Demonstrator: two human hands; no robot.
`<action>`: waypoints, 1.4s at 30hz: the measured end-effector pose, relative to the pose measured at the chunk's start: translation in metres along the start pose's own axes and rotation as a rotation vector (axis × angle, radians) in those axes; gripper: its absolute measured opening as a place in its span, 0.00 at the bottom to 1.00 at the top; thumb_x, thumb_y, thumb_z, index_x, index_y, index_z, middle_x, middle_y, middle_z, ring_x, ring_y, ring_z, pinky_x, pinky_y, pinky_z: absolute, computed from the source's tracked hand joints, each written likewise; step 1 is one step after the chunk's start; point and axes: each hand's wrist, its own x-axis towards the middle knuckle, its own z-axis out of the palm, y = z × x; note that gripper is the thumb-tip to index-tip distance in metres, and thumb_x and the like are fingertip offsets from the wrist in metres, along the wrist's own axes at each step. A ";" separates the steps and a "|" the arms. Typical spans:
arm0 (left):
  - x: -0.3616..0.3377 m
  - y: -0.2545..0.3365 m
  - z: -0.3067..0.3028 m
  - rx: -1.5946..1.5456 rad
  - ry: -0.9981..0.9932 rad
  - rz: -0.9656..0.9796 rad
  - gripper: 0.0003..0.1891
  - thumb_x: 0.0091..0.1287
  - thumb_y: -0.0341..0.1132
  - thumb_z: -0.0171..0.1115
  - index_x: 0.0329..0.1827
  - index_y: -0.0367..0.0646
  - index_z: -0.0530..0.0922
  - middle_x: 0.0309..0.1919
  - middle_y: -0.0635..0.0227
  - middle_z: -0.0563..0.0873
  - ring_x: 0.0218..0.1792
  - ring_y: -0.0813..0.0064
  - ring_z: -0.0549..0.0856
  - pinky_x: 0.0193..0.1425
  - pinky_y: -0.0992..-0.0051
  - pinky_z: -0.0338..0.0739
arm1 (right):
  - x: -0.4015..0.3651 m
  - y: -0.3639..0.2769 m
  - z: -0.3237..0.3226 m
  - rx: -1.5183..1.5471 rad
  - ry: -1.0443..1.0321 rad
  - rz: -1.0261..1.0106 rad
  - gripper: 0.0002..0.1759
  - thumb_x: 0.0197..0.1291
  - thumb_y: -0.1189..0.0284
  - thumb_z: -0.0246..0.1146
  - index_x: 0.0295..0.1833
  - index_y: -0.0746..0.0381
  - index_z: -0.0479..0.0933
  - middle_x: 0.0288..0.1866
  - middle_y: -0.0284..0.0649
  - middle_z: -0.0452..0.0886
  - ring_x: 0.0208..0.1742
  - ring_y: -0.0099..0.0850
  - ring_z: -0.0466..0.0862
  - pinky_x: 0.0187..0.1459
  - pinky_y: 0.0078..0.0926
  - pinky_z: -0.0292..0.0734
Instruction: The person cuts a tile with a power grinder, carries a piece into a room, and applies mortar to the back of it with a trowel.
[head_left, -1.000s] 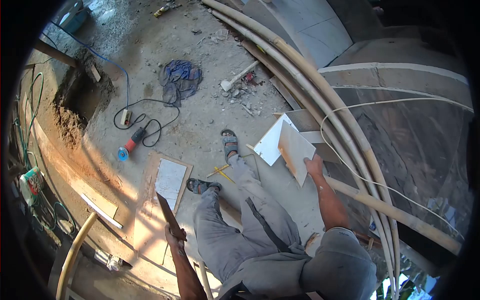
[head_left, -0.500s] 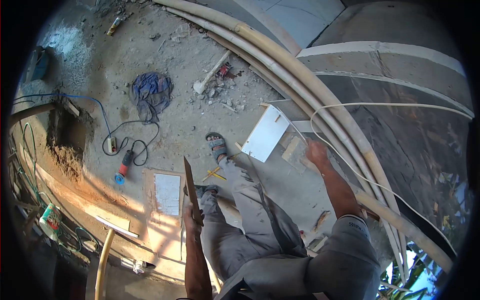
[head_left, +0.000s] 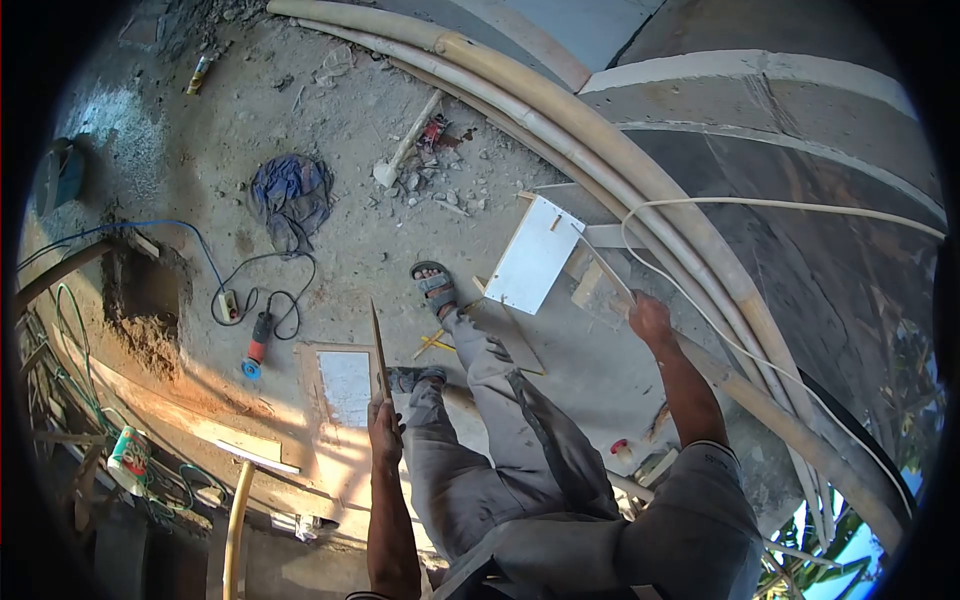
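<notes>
My left hand (head_left: 384,430) is closed round the lower end of a thin brown board (head_left: 380,350), which points away from me nearly edge-on. At the right, my right hand (head_left: 650,318) is closed round the near end of a thin strip (head_left: 606,268). The strip's far end is close to a white panel (head_left: 533,255) lying on the floor. Beside the strip lies a pale block (head_left: 592,288). A white tile (head_left: 344,388) lies on the floor left of my feet.
A red angle grinder (head_left: 260,338) with its cord lies left of my feet. Farther off are a blue cloth (head_left: 290,195) and a hammer (head_left: 408,140) among rubble. Long bamboo poles (head_left: 600,150) curve along the right. A hole (head_left: 145,285) is at the left.
My right hand has moved slightly right and nearer to me, with the strip now showing more plainly. The board in my left hand has turned more edge-on. The view has shifted a little.
</notes>
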 end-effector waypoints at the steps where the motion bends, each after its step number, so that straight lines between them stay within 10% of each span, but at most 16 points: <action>1: 0.005 -0.007 -0.006 0.013 0.007 -0.012 0.18 0.65 0.50 0.52 0.54 0.56 0.69 0.35 0.74 0.73 0.33 0.78 0.72 0.36 0.74 0.70 | -0.001 -0.001 0.001 -0.015 0.013 -0.017 0.20 0.52 0.72 0.59 0.52 0.61 0.72 0.41 0.50 0.81 0.42 0.48 0.82 0.47 0.43 0.76; 17: 0.001 -0.034 -0.024 0.007 0.078 -0.127 0.21 0.63 0.49 0.54 0.57 0.53 0.67 0.39 0.71 0.73 0.38 0.75 0.72 0.41 0.70 0.70 | 0.127 -0.080 -0.009 -0.167 0.073 -0.269 0.09 0.55 0.75 0.53 0.42 0.62 0.73 0.39 0.52 0.82 0.40 0.46 0.84 0.41 0.42 0.79; 42: 0.023 -0.023 0.021 0.043 -0.067 -0.093 0.22 0.66 0.50 0.52 0.59 0.53 0.67 0.44 0.69 0.73 0.40 0.73 0.75 0.41 0.72 0.73 | 0.197 -0.126 -0.042 -0.087 0.069 -0.200 0.19 0.56 0.74 0.50 0.53 0.52 0.78 0.46 0.48 0.82 0.49 0.46 0.81 0.51 0.42 0.75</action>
